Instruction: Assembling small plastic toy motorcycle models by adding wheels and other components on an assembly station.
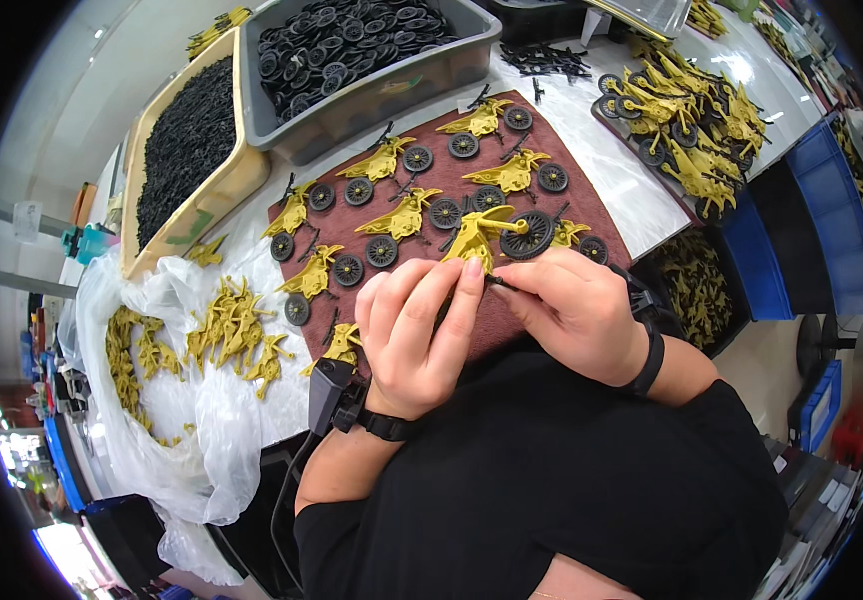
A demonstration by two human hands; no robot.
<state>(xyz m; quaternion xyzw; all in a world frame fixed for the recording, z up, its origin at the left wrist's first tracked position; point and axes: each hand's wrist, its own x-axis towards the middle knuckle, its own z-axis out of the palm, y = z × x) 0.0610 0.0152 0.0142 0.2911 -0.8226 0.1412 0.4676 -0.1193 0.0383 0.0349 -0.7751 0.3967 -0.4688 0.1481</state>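
1. Head view, surface and room: a white work table (616, 190) carries a reddish-brown cloth (576, 207). Beyond the cloth stand a grey bin (381, 92) and, to its left, a cream tub (201, 207). Blue crates (836, 200) stand to the right, above a pale floor (766, 365).

2. Head view, materials and shapes: the bin is heaped with round black wheels (351, 40); the tub holds a mass of tiny black parts (191, 130). On the cloth, glossy yellow motorbike-shaped bodies (388, 160) lie in loose rows among spoked wheels and thin black pieces. A crinkled clear plastic bag (216, 470) spreads at left, with bare yellow pieces (231, 325) on it. At upper right, yellow bodies with wheels are piled in a tangle (696, 120).

3. Head view, hands: the left hand (416, 335) pinches a yellow body (473, 240) between thumb and fingers, raised over the near part of the cloth, in front of the chest. Its fork overlaps a black spoked wheel (528, 237); whether they are joined, I cannot tell. The right hand (581, 312) is curled, thumb and forefinger closed on a small dark part (499, 282) touching or just beside that body.
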